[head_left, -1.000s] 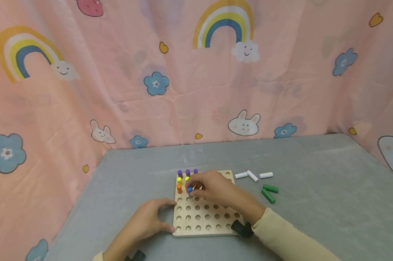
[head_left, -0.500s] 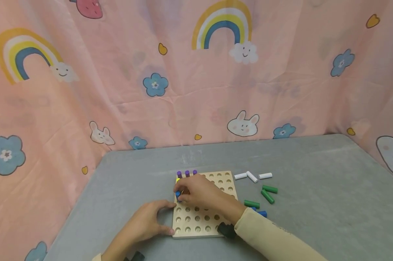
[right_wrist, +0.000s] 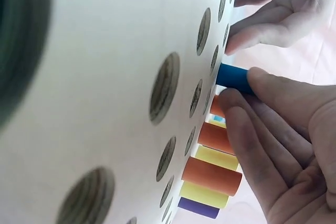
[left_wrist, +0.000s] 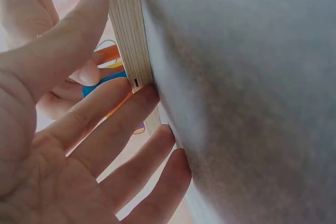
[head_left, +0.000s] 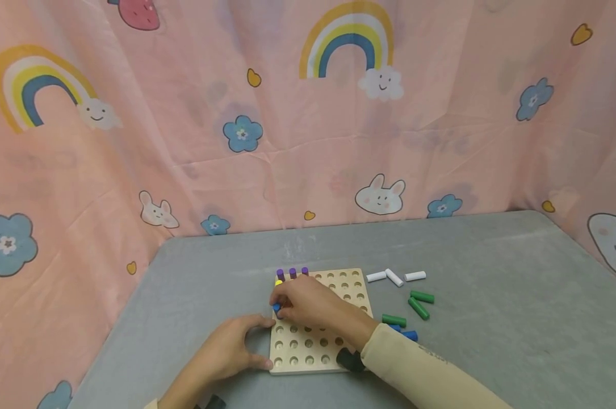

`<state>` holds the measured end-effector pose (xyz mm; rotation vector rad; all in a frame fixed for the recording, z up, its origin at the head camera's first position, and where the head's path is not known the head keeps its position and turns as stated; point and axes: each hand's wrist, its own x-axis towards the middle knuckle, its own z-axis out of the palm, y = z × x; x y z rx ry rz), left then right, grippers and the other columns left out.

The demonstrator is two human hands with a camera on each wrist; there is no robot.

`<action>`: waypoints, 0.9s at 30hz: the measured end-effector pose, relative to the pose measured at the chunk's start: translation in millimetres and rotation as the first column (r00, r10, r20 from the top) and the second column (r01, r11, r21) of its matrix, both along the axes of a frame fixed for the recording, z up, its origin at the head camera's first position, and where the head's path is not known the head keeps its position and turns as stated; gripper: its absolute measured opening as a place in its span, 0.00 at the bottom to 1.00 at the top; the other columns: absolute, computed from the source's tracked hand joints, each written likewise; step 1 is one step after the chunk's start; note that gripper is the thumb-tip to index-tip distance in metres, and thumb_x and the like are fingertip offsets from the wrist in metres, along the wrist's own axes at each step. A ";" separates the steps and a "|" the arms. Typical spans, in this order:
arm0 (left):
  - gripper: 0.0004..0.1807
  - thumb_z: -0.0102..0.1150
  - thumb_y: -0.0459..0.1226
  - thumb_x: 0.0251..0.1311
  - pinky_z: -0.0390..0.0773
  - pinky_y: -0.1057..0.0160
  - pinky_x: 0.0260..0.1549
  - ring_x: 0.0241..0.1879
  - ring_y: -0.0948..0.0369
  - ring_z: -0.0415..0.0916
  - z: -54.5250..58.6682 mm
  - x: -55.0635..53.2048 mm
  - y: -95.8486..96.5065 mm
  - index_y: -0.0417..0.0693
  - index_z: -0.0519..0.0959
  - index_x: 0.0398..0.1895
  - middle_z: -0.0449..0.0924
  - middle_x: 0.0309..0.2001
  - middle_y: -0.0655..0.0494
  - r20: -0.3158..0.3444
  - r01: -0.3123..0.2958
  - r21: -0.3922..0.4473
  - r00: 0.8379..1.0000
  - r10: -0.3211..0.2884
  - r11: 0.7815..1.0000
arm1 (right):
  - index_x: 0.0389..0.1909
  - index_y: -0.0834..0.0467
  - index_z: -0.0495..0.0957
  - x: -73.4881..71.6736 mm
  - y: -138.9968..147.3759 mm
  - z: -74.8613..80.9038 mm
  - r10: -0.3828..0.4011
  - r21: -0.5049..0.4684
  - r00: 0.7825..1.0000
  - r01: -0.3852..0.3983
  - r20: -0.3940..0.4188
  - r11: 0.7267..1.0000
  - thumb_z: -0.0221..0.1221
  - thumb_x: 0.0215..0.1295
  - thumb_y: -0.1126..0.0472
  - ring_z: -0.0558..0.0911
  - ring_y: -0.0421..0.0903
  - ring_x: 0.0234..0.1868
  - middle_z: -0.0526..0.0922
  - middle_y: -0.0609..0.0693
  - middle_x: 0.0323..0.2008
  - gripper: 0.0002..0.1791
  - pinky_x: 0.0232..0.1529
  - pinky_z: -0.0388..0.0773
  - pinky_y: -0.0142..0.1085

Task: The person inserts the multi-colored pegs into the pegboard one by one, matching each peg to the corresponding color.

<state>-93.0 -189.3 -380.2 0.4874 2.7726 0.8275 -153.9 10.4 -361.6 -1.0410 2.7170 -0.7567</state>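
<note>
A pale wooden pegboard (head_left: 286, 337) with rows of round holes lies flat on the grey table. My right hand (head_left: 308, 304) pinches a blue peg (right_wrist: 233, 78) between thumb and fingers at the board's left column, its lower end at a hole. Behind it stand orange pegs (right_wrist: 211, 176), yellow pegs (right_wrist: 203, 195) and a back row of purple pegs (head_left: 292, 274), partly covered by the right hand in the head view. My left hand (head_left: 231, 346) rests against the board's left edge, thumb near the front corner and fingers extended along the side.
Right of the board lie three white pegs (head_left: 394, 277), three green pegs (head_left: 418, 308) and two blue pegs (head_left: 410, 336), partly hidden by the right sleeve (head_left: 415, 363). A pink patterned curtain (head_left: 287, 182) hangs behind the table.
My right hand has carried the blue peg left from the second column to the left column, then lowered it slightly. The left hand has stayed at the board's edge.
</note>
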 end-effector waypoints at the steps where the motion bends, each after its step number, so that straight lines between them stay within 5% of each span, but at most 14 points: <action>1: 0.37 0.83 0.48 0.33 0.75 0.40 0.61 0.61 0.48 0.77 -0.2 0.2 0.0 0.52 0.83 0.54 0.84 0.56 0.54 -0.002 0.004 0.002 1.000 -0.004 1.000 | 0.44 0.52 0.86 -0.3 -0.1 -0.7 0.003 0.007 1.000 -0.003 0.001 1.000 0.67 0.63 0.59 0.80 0.32 0.35 0.88 0.41 0.37 0.10 0.41 0.81 0.26; 13: 0.37 0.82 0.48 0.33 0.73 0.38 0.63 0.63 0.46 0.75 0.7 -0.7 1.2 0.54 0.83 0.55 0.82 0.58 0.52 0.030 -0.010 -0.019 0.999 0.011 1.000 | 0.53 0.52 0.83 7.8 20.7 7.4 -0.001 -0.027 0.998 0.003 0.070 1.000 0.63 0.66 0.62 0.86 0.37 0.44 0.88 0.44 0.47 0.15 0.43 0.82 0.28; 27: 0.38 0.82 0.46 0.34 0.70 0.37 0.64 0.63 0.44 0.74 2.2 1.4 4.8 0.53 0.82 0.56 0.81 0.60 0.48 0.047 -0.012 -0.031 0.999 0.013 0.999 | 0.48 0.52 0.84 40.4 130.1 17.2 -0.141 -0.061 0.989 0.142 0.036 0.988 0.67 0.62 0.58 0.85 0.36 0.41 0.88 0.43 0.44 0.13 0.41 0.83 0.33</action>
